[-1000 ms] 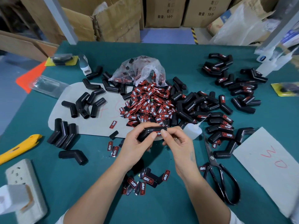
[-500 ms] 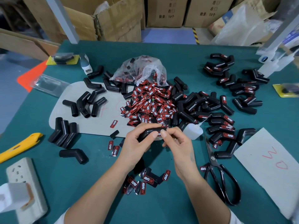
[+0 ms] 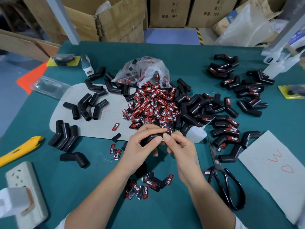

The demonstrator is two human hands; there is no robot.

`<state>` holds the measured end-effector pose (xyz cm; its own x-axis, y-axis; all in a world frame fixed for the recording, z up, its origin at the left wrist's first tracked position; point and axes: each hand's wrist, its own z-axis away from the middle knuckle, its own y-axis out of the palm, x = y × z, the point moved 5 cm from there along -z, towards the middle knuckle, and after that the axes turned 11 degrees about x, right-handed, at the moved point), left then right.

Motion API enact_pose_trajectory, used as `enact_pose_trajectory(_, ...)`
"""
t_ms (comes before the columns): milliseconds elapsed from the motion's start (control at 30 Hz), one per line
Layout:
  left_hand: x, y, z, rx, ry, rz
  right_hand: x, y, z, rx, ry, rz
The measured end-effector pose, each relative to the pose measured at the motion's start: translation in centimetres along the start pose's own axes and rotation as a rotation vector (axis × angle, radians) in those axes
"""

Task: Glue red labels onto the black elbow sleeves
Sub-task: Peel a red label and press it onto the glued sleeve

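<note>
While the left hand grips a black elbow sleeve above the counter centre, the right hand pinches its end with curled fingers; the label there is barely visible. Red label pile at 12 o'clock, touching a plastic bag. Glue bottle at 2 o'clock, scissors at 4 o'clock.

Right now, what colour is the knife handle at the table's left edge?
Yellow. The knife handle shows best in the head view, the only view.
</note>
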<state>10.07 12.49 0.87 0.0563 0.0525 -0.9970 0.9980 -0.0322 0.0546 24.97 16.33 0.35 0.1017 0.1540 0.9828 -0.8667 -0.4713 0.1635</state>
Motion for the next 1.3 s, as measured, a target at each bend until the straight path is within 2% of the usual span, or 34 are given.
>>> enact_pose_trajectory(100, 0.5, -0.2, 0.0, -0.023, -0.010, -0.040, 0.2, 0.3, 0.0, 0.004, 0.023, 0.026)
enact_pose_trajectory(367, 1.0, 0.0, 0.0, -0.042, -0.051, 0.201, 0.3, 0.4, -0.2, -0.007, -0.017, 0.065)
enact_pose_trajectory(433, 0.6, 0.0, -0.1, -0.059, -0.012, 0.141, 0.3, 0.2, -0.2, -0.026, -0.040, 0.078)
enact_pose_trajectory(567, -0.1, -0.7, 0.0, -0.113, 0.161, -0.193, 0.2, 0.2, -0.2, -0.017, -0.048, 0.104)
enact_pose_trajectory(733, -0.5, -0.6, 0.1, -0.126, 0.266, -0.322, 0.7, 0.5, -0.1, -0.002, -0.056, 0.114)
enact_pose_trajectory(900, -0.6, -0.4, 0.2, -0.123, 0.317, -0.385, 0.9, 0.5, 0.2, 0.013, -0.063, 0.137)
enact_pose_trajectory(1133, -0.5, -0.7, 0.0, -0.151, 0.282, -0.361, 1.0, 0.5, 0.2, 0.037, -0.076, 0.220)
enact_pose_trajectory(1300, -0.1, -1.2, 0.1, -0.181, 0.216, -0.264, 0.9, 0.1, 0.4, -0.095, -0.120, 0.219)
